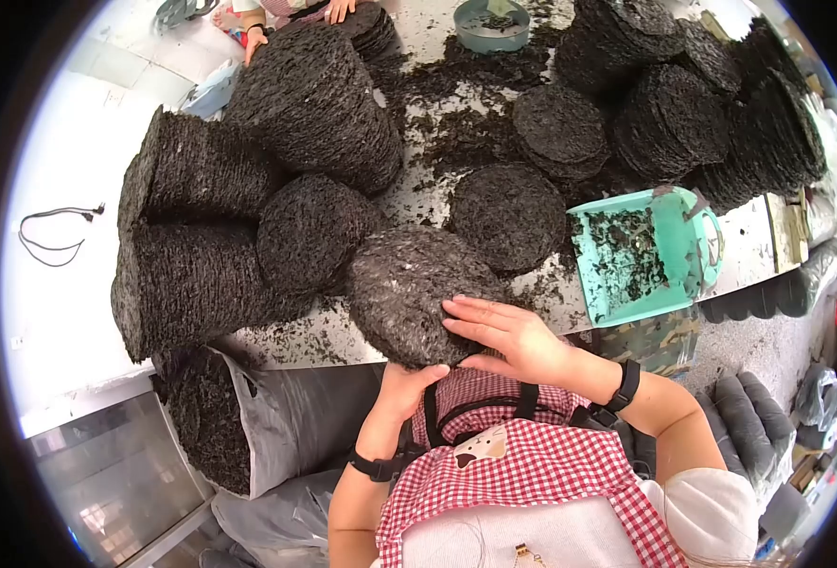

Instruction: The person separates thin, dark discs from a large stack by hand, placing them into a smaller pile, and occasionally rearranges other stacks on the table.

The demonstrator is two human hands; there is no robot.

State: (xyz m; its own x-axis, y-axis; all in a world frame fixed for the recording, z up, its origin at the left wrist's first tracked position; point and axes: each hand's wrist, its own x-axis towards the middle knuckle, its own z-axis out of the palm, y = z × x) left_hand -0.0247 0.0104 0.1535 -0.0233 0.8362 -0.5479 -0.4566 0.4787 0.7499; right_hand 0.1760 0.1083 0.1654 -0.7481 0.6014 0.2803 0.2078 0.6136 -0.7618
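Note:
A round cake of dried dark seaweed (409,284) is tilted up at the near edge of the table, in front of my apron. My left hand (404,390) grips its lower edge, thumb toward me, the other fingers hidden beneath. Stretched fingers of my right hand (508,333) lie flat on the cake's right side, with the thumb by its lower edge. Just beyond lies another round seaweed cake (508,218). To the left, a stack of cakes (312,235) lies on its side, round face toward me.
Tall seaweed stacks (314,104) stand at left; more stacks (669,123) crowd the right. A turquoise dustpan (688,248) with crumbs sits at the right edge. A blue basin (492,40) is at the back. A co-worker's hand (255,40) touches a far-left stack. An open sack (295,417) lies below.

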